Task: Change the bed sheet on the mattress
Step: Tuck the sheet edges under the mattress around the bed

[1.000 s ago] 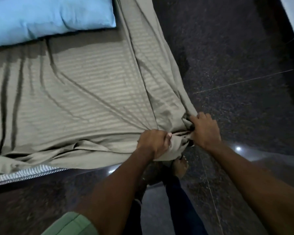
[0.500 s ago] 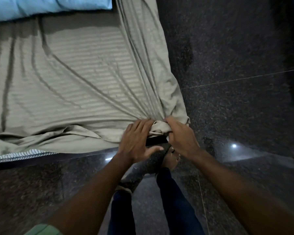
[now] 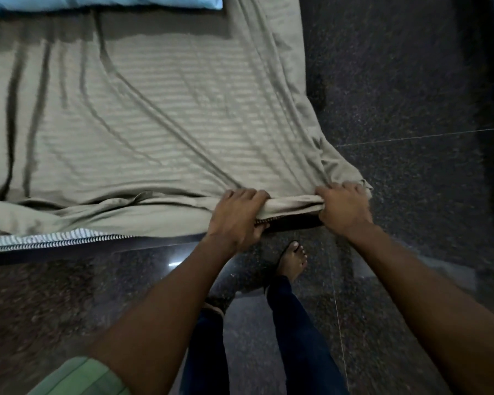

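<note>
Most of the view is taken by the dark speckled floor and the mattress lying on it, whose striped, zippered side shows at the near left edge. An olive striped bed sheet covers the mattress top, with long creases fanning out from the near right corner. At the far edge lies a light blue pillow; half a second ago more of it was in view, and now only a thin strip shows.

Along the near edge the sheet's hem is bunched into a roll at the near right corner. The left hand grips this roll with its fingers curled over the top and its thumb underneath at the mattress side. The right hand clutches the other end of the roll at the very corner, fingers closed round the cloth. Earlier the two hands sat close together with the left one lying flatter on the sheet; now they are spread apart with the rolled hem stretched between them, and the sheet's corner reaches further right.

Below them, a bare foot stands on the floor just beside the near edge, above dark blue trousers. A green sleeve shows at the bottom left.
</note>
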`<state>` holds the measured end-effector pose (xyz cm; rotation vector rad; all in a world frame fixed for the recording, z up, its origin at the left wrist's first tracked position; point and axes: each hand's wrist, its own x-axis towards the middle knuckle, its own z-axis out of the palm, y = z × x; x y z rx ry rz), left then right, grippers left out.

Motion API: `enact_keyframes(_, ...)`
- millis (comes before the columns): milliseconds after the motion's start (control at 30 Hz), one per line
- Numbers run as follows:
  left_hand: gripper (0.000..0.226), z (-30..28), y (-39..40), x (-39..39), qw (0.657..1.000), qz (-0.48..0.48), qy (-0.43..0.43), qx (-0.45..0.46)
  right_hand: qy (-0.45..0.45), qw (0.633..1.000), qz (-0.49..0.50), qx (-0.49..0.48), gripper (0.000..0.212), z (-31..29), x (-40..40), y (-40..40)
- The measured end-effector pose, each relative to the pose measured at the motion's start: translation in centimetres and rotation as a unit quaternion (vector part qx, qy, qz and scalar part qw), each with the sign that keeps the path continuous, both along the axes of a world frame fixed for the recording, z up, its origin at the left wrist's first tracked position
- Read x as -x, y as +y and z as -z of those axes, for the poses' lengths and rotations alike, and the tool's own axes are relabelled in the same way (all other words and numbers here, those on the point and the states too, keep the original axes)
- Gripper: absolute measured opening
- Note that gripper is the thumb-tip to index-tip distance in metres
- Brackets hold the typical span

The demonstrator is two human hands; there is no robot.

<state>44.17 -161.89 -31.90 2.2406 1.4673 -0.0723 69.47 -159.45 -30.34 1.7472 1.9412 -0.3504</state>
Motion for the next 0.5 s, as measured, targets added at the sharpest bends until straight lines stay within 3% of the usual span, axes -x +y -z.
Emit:
enact_keyframes(100, 0.067, -0.1, -1.1, 4.7, 0.995, -0.057, 0.064, -0.059, -0.027, 0.996, 0.087, -0.001, 0.07, 0.3, 1.7, -1.0)
enact_keyframes(167, 0.064, 0.0, -1.7, 8.6, 0.987, -0.108, 0.099, -0.063, 0.068, 0.996, 0.057, -0.033, 0.092, 0.1, 5.1, -2.1)
enact_keyframes(233, 0.052, 0.2, -2.2, 11.3, 0.986, -0.115, 0.115, -0.039, 0.176, 0.982, -0.042, -0.059, 0.104, -0.2, 10.0, -3.7)
enact_keyframes(333, 0.032, -0.1, -3.3, 12.7, 0.987, -0.108, 0.115, 0.016, 0.236, 0.963, -0.11, -0.064, 0.095, 0.5, 18.3, -5.5)
enact_keyframes(433, 0.029, -0.7, -3.9, 13.4, 0.99, -0.1, 0.099, 0.019, 0.25, 0.962, -0.089, -0.066, 0.057, 1.8, 23.7, -6.2)
enact_keyframes(500, 0.034, -0.5, -4.1, 14.8, 0.993, -0.084, 0.081, 0.02, 0.244, 0.966, -0.078, -0.043, 0.046, 2.1, 24.8, -6.2)
